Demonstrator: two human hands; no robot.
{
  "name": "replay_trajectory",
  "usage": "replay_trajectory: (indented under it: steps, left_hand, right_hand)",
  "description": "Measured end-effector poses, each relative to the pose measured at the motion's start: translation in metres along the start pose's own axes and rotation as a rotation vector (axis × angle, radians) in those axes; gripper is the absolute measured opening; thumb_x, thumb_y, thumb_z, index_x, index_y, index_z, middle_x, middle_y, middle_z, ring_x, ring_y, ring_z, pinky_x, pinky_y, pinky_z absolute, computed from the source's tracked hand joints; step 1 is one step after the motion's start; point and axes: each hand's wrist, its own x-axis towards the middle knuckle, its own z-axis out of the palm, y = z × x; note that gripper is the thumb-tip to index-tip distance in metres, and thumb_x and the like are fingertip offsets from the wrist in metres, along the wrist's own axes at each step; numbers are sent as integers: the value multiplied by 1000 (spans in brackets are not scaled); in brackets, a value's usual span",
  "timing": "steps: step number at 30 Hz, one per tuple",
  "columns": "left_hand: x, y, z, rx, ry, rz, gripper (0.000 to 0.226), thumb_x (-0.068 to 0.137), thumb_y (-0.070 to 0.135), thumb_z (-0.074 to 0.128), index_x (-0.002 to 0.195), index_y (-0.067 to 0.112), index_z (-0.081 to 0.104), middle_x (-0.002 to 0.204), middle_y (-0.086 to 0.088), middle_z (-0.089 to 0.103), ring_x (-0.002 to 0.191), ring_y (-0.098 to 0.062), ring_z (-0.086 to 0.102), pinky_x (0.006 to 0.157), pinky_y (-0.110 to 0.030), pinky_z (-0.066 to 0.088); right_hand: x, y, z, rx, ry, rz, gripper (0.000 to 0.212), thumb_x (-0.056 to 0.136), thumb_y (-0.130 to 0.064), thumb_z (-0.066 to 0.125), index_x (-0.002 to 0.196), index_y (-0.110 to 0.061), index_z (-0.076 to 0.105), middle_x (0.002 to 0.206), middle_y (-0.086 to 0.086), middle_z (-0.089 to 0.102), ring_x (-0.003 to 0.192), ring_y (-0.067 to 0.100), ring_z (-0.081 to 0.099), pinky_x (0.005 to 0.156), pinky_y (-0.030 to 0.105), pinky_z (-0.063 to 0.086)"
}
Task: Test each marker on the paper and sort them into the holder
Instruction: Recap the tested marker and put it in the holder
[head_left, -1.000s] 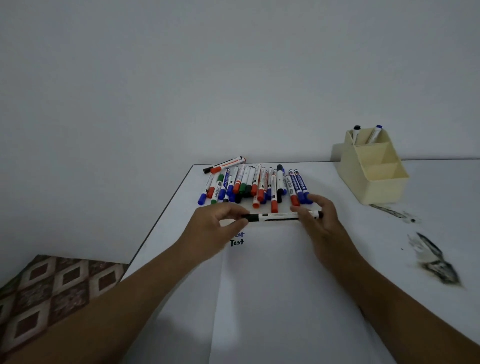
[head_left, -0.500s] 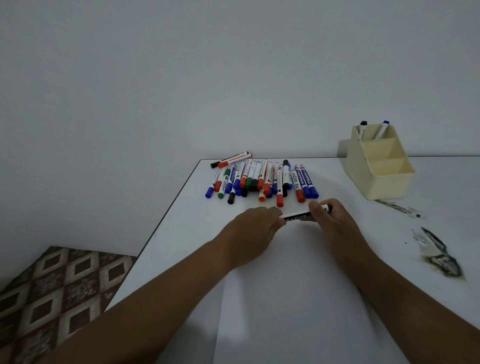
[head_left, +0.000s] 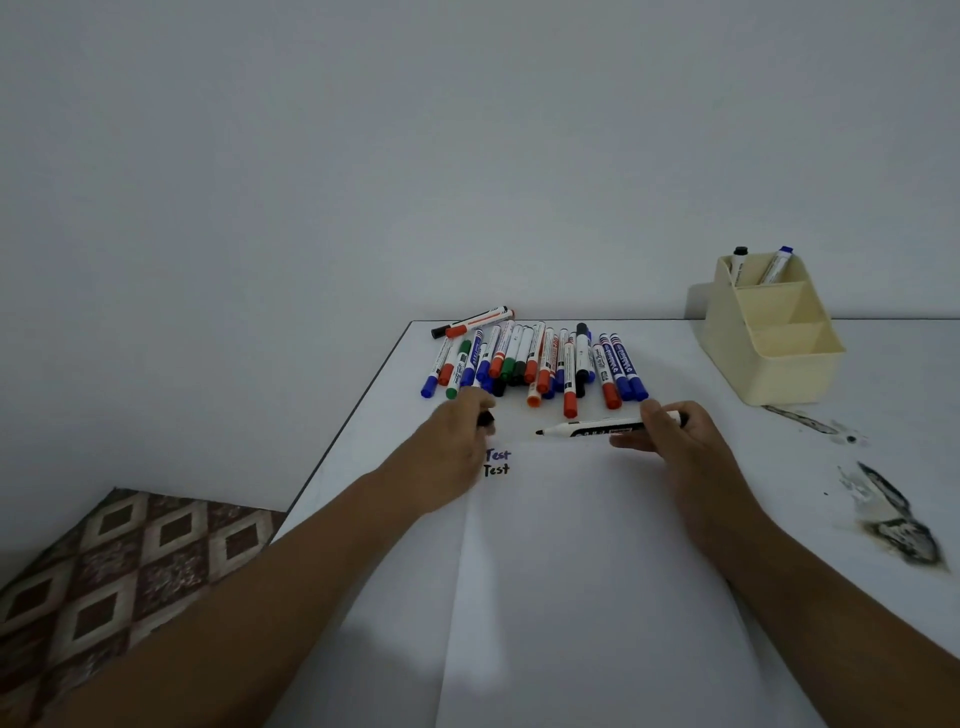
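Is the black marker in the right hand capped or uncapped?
Uncapped: the black marker shows its bare tip, and the left hand holds the cap apart.

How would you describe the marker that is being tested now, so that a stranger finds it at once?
Start at the white paper on the table and go to its far edge. The right hand holds the black marker there, lying sideways. Unlike the pile of markers behind, its cap is off and its tip is bare.

markers (head_left: 530, 358) behind paper (head_left: 587, 571), holder (head_left: 779, 358) to their right
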Motion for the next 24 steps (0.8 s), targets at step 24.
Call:
replay_trajectory:
  steps: [24]
  left_hand:
    - [-28, -35, -24, 423, 155, 148, 70, 85, 77, 41, 137, 33, 56, 138, 11, 55, 128, -16, 43, 106, -33, 36]
  right_hand:
    - [-3, -6, -2, 9, 31, -9, 32, 102, -47, 50, 107, -15, 55, 96, 0, 77, 101, 9, 68, 74, 25, 40]
